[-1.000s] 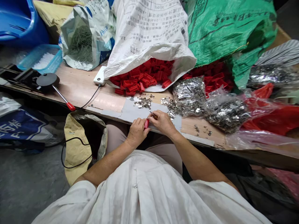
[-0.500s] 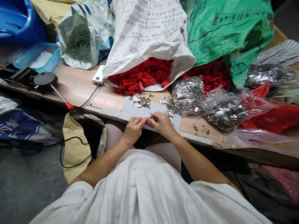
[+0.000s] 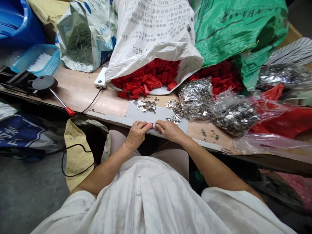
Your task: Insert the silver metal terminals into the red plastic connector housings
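Note:
My left hand is closed in a pinch on a small red plastic part at the table's front edge. Close against the part's right end is my right hand, its fingers pressed together; what they hold is hidden. Just beyond the hands, a grey sheet lies on the table. On it are a pile of small shiny metal pieces and, further right, a second pile of metal pieces.
A white woven sack spills red plastic parts behind the sheet. Clear bags of metal pieces stand at right, near a green sack. At left are a red-handled lever, a blue basket and an open yellow sack.
The thin tool that showed in my right hand is no longer visible. The right hand has turned flatter, its fingertips now at the red part's end. My left hand keeps hold of the part.

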A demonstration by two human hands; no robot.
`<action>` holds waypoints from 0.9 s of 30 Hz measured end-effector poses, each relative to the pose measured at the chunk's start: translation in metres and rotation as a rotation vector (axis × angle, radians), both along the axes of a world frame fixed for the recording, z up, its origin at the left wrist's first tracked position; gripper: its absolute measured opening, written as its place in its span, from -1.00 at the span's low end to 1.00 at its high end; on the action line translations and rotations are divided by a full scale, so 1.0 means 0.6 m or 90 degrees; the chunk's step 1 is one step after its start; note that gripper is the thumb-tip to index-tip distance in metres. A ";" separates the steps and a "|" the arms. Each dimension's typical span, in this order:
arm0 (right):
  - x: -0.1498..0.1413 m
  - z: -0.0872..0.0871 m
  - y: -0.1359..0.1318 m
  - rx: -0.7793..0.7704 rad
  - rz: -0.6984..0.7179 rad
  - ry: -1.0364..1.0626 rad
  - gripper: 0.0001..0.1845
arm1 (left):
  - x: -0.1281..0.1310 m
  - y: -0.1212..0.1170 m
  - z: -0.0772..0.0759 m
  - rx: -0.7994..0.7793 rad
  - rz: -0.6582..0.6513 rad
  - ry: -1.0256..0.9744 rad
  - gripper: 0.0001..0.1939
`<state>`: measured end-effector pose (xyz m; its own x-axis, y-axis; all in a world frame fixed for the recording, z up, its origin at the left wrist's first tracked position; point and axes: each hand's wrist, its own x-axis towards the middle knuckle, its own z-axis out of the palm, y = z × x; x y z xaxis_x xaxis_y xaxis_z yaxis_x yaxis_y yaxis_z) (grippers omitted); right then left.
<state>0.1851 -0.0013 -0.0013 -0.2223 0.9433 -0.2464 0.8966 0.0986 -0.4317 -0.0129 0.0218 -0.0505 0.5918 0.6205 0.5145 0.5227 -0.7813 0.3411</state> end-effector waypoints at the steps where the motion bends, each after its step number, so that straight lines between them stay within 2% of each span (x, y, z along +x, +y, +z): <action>1: -0.001 0.000 0.001 0.002 0.009 -0.019 -0.66 | -0.001 0.002 0.001 -0.001 -0.006 -0.003 -0.69; 9: -0.017 -0.009 0.000 0.025 0.005 -0.179 -0.66 | -0.002 0.007 0.001 -0.011 -0.021 -0.031 -0.71; 13: -0.013 -0.004 0.001 0.015 0.016 -0.147 -0.66 | -0.003 0.008 0.005 -0.039 -0.025 -0.033 -0.73; 18: 0.001 -0.006 -0.002 0.075 0.038 -0.051 -0.73 | -0.005 0.014 0.012 -0.072 -0.030 -0.021 -0.76; 27: -0.014 -0.012 -0.013 0.111 0.025 -0.155 -0.69 | -0.008 0.027 0.010 -0.088 -0.063 -0.019 -0.78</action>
